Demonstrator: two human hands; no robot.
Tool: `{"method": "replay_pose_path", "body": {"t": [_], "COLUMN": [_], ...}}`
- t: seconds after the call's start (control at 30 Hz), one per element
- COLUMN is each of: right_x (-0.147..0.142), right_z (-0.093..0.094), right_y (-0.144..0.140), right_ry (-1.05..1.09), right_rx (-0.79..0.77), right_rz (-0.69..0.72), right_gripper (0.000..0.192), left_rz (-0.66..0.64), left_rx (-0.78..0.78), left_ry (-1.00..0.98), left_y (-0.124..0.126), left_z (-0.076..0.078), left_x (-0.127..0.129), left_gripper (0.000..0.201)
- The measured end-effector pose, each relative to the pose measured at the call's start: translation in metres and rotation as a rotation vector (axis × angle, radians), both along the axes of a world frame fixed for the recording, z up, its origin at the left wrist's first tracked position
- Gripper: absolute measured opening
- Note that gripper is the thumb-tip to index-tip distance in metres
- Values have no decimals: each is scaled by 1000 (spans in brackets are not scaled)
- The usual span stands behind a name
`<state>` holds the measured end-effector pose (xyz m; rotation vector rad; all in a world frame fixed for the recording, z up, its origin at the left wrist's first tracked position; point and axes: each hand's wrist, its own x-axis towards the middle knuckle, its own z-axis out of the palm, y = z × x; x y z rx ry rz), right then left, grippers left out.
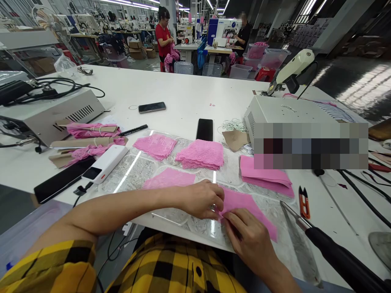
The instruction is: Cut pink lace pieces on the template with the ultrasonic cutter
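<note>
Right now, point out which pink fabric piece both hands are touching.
It is the flat pink fabric piece nearest the table's front edge, with the left hand and right hand on its left corner. The other pink pieces lie untouched farther back.

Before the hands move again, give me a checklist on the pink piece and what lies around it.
1. Left hand on the pink piece: ok, fingers press its left edge.
2. Right hand on the piece: ok, fingertips at its near corner.
3. Piece lying flat: ok, spread on the clear sheet.
4. Snips apart from the piece: ok, they lie to its right.
5. Black-handled tool clear of the right hand: ok, close but not touching.
6. Single layer or several under the fingers: cannot tell.
</note>
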<state>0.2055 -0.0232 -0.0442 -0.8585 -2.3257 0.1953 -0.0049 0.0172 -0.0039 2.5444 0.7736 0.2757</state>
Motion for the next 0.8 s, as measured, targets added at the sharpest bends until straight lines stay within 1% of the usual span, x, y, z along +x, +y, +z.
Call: {"method": "replay_pose_path", "body": {"t": [0.13, 0.3, 0.43, 0.53, 0.7, 0.8], "right_x": [0, 2, 2, 5, 28, 43], "right_z": [-1, 1, 2, 0, -5, -3], "right_y": [-1, -3, -2, 0, 5, 10], "right_ry": [-4, 1, 8, -21, -94, -140], "right_rx": [14, 4, 34, 60, 108, 119], "right_rz": [-3, -19, -79, -136, -214, -259], "right_gripper": [11, 6, 8, 5, 16, 19], "left_rz": [26, 56, 69, 86, 157, 155], "left_rx": [24, 46, 26, -6, -99, -155], "left_ry": [13, -12, -82, -131, -220, -258], "left_y": [-3, -2, -2, -3, -7, -8], "left_z": [-4, -5, -4, -2, -2, -4], "left_x": [4, 6, 4, 2, -6, -10], "left_gripper": [6, 11, 12, 14, 14, 15]}}
